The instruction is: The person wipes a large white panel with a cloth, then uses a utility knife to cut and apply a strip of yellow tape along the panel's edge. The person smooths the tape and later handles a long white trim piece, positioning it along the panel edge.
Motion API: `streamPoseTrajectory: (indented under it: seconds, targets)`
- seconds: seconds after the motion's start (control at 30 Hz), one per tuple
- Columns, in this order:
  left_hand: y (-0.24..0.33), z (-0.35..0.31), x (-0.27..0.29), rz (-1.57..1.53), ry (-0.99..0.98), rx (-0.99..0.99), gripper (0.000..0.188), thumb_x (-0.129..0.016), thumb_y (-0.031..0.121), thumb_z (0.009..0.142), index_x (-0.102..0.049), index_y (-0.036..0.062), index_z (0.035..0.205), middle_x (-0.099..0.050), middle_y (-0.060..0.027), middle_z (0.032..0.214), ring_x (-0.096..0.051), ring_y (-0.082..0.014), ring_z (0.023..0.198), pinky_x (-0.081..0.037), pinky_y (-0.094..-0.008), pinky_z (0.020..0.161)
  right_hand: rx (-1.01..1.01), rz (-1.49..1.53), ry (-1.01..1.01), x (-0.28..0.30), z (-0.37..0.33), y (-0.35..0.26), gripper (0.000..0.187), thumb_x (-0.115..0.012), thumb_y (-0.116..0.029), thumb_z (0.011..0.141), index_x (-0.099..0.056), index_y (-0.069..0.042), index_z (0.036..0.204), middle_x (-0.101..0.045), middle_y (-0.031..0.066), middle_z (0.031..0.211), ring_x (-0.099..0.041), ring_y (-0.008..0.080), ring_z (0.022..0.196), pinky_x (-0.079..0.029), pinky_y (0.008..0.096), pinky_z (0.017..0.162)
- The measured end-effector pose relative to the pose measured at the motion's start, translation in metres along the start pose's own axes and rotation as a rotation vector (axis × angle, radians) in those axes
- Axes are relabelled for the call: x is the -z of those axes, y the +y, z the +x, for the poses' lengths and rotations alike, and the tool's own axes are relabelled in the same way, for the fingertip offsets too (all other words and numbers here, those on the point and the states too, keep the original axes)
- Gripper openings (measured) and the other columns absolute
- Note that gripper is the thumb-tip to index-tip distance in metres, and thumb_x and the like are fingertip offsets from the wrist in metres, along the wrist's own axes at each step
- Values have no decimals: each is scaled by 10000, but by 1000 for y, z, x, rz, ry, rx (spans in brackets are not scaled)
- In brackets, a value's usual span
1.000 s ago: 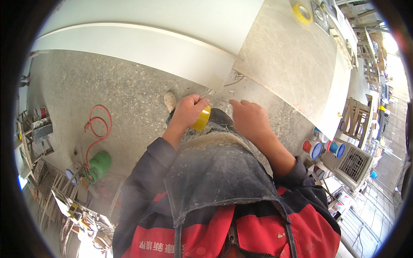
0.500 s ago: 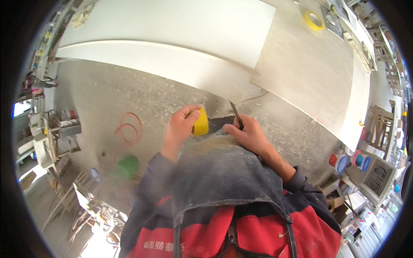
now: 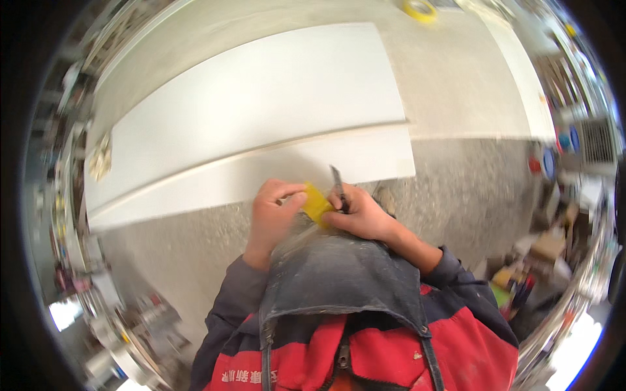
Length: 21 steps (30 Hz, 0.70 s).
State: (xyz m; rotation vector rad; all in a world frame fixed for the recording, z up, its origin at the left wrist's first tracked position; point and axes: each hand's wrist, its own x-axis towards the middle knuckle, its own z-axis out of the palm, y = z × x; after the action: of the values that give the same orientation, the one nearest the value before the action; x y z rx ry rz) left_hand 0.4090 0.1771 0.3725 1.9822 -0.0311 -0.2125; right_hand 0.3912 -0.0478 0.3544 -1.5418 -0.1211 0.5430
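My left hand [image 3: 275, 208] is closed on some yellow tape [image 3: 317, 204], held in front of my chest. Its surface is blurred, so I cannot tell roll from pulled-out strip. Wrapped round a dark, narrow utility knife [image 3: 338, 185], my right hand [image 3: 365, 212] has the tip pointing away from me. The right thumb meets the near right edge of the tape. Just beyond both hands lies the front edge of a long white panel [image 3: 261, 98] with a raised strip along it. A dusty dark apron [image 3: 342, 274] hangs below my hands.
Another yellow tape roll [image 3: 419, 10] lies on the large pale board [image 3: 450, 85] at the far right. Crumpled pale material [image 3: 101, 158] sits at the panel's left end. Buckets [image 3: 548, 163] and cluttered boxes [image 3: 548, 246] stand on the right, over a speckled floor [image 3: 469, 195].
My hands have come together, the right thumb now at the tape. The view has turned, so the white panel lies straighter across in front of me and the red hose has left the picture.
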Motion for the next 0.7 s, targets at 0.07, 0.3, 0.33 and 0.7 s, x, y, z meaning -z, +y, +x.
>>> streamPoseTrajectory:
  seconds: [0.07, 0.3, 0.33, 0.7]
  targets:
    - [-21, 11, 38, -77, -111, 21, 180, -743, 82, 869, -791, 15, 1030, -692, -69, 943, -640, -150, 861, -508, -281, 787, 26, 18, 107, -46, 13, 8, 310, -748, -60, 877, -442, -112, 863, -468, -41, 783, -434, 70, 741, -393, 256, 626]
    - [-57, 16, 110, -56, -586, 154, 176, -728, 110, 910, -773, -25, 1014, -713, -68, 970, -647, -128, 884, -518, -281, 795, -11, 37, 452, -170, -11, 2, 297, -756, -112, 875, -461, -90, 852, -471, -8, 761, -437, 97, 731, -402, 291, 625]
    - [-54, 17, 113, -36, -605, 148, 179, -726, 115, 913, -773, -25, 1013, -720, -70, 965, -650, -129, 878, -520, -279, 795, -43, 36, 486, -179, -12, 2, 294, -760, -129, 876, -470, -85, 849, -475, -5, 751, -435, 100, 709, -396, 304, 601]
    - [-67, 35, 125, 89, -547, 20, 212, -746, 175, 892, -780, -29, 940, -766, -96, 876, -677, -139, 800, -519, -281, 762, -110, 21, 744, -233, -4, 35, 303, -770, -184, 886, -495, -58, 867, -532, 96, 736, -503, 191, 684, -455, 369, 639]
